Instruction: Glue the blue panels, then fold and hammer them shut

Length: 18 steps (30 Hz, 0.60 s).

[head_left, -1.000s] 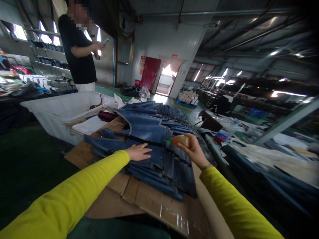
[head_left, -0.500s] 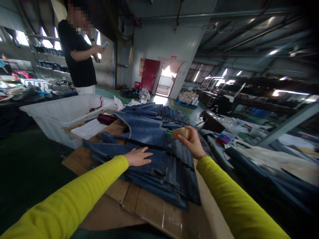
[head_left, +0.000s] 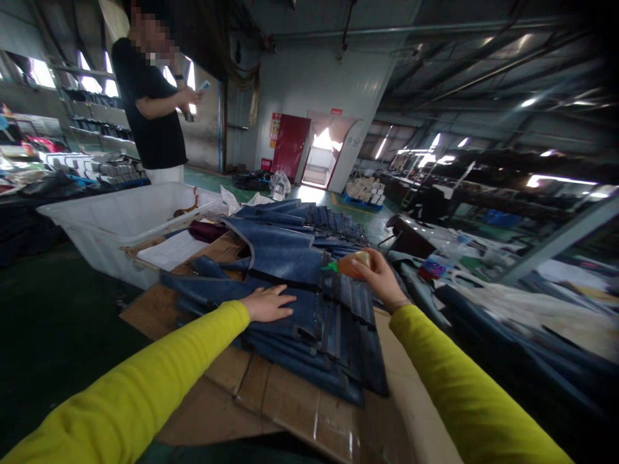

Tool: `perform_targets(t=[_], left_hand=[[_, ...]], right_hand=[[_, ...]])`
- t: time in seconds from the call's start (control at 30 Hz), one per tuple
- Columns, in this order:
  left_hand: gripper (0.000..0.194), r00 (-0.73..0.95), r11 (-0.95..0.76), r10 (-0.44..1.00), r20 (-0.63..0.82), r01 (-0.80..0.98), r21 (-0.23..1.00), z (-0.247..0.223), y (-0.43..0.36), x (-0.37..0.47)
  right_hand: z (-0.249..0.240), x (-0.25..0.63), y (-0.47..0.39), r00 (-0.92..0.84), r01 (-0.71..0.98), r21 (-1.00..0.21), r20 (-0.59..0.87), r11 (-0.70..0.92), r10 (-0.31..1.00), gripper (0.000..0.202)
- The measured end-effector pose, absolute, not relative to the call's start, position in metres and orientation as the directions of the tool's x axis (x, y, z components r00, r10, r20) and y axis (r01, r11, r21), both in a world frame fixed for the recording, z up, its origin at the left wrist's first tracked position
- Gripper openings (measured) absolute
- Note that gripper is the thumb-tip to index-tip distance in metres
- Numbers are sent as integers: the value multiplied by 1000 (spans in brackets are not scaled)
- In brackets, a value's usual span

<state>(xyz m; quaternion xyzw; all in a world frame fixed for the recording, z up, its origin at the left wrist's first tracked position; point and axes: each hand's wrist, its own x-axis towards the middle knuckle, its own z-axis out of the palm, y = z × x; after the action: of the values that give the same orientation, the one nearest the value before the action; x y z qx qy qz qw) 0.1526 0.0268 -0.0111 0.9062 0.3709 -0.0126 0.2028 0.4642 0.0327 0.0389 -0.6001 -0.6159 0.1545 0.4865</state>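
Note:
My left hand (head_left: 269, 304) lies flat with fingers spread on a dark blue fabric panel (head_left: 280, 248), part of a layered stack of cut pieces with black edging. In my right hand (head_left: 380, 277) is a small orange-brown squeeze bottle (head_left: 353, 264) with a green tip. The bottle is held sideways, its tip pointing left just over the right edge of the top panel. From here I cannot tell whether the tip touches the fabric. Flattened cardboard (head_left: 271, 383) lies under the stack.
A white plastic tub (head_left: 97, 235) stands at the left, with a white paper sheet (head_left: 171, 250) beside it. Beyond the tub, a person (head_left: 149, 109) in a black top holds a phone. At the right are a drink bottle (head_left: 438, 261) and more dark cloth (head_left: 488, 328).
My right hand has shifted slightly right with the squeeze bottle, and more of the bottle's orange-brown body shows. My left hand stays in place on the fabric.

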Motion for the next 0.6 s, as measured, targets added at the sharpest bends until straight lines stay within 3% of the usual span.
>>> perform_targets(t=[0.17, 0.37, 0.6], left_hand=[[56, 724, -643, 669, -170, 678, 357, -11, 27, 153], [56, 723, -642, 668, -177, 680, 355, -11, 27, 153], [56, 718, -635, 671, -187, 686, 356, -8, 26, 153]], right_hand=[[39, 473, 5, 216, 402, -913, 162, 63, 963, 47], [27, 498, 12, 401, 435, -892, 311, 119, 862, 56], [21, 504, 39, 425, 566, -816, 409, 116, 807, 66]])
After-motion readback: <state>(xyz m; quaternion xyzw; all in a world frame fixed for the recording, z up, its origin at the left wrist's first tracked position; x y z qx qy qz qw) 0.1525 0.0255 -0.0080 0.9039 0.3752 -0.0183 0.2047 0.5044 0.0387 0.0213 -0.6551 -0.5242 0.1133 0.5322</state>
